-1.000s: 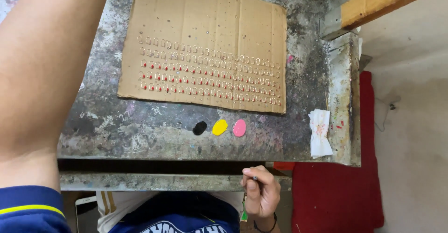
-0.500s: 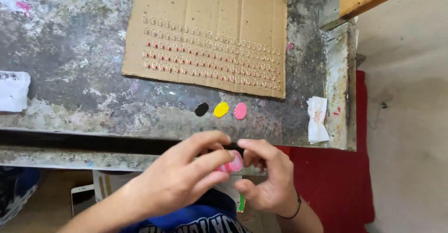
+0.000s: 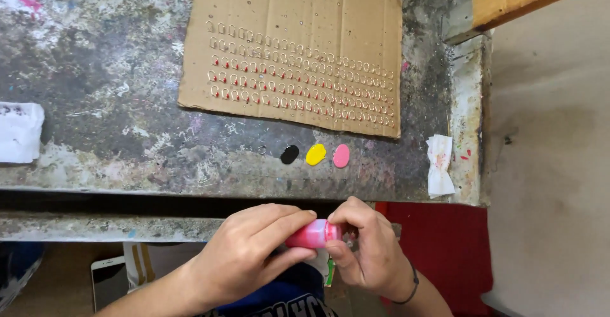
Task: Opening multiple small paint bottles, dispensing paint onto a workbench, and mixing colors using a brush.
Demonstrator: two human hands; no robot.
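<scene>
— Gripping the pink bottle [image 3: 309, 234] at lower centre, left hand [image 3: 244, 256] clamps its body, right hand [image 3: 365, 247] pinches the cap.
— Risk?
— Squeezing could squirt paint onto the lap, below the tabletop [image 3: 114, 88] edge.

A paint-stained bench [image 3: 95, 69] carries a cardboard sheet [image 3: 298, 12] studded with rows of small metal hooks [image 3: 298, 79]. Near its front edge sit black [image 3: 289, 154], yellow [image 3: 316, 154] and pink [image 3: 341, 155] paint blobs, a crumpled tissue [image 3: 439, 164] to their right.
</scene>
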